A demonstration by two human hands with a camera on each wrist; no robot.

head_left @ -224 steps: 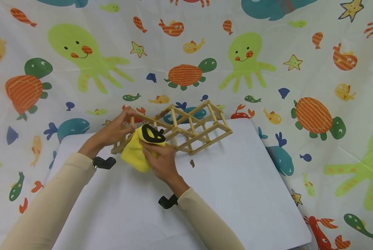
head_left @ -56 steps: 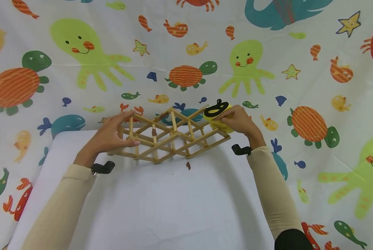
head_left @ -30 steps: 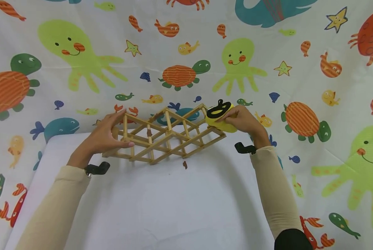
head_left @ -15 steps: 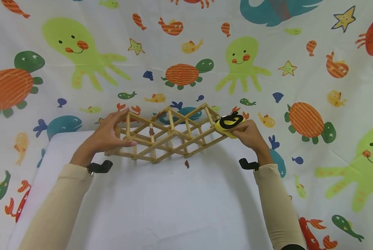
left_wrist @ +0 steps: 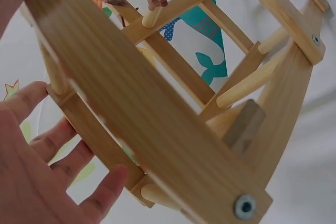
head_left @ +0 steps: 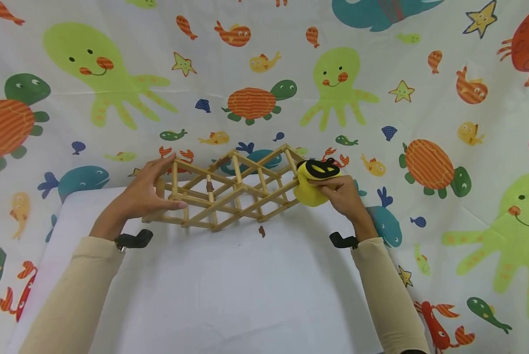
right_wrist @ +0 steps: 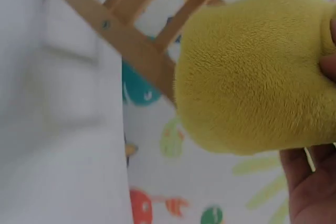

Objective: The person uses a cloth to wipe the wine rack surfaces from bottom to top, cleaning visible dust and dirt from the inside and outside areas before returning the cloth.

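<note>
A light wooden lattice rack [head_left: 239, 189] of crossed slats and round pegs stands at the back of the table. My left hand [head_left: 142, 194] holds its left end, thumb in front and fingers behind; in the left wrist view the fingers [left_wrist: 73, 162] touch a slat's far side. My right hand [head_left: 343, 196] pinches a fuzzy yellow cloth [head_left: 309, 192] with black trim at the rack's right end. In the right wrist view the cloth [right_wrist: 247, 77] covers part of the slats, so contact with the wood is partly hidden.
The white table [head_left: 242, 290] extends in front of the rack, with a small brown flake [head_left: 262, 231] lying on it. Another brown piece [head_left: 209, 187] clings to a peg. A curtain [head_left: 264, 44] printed with sea animals hangs close behind.
The right hand has carried the yellow cloth from the rack's left end to its right end. Over the last second it has dipped and the cloth has turned. The left hand still holds the left end.
</note>
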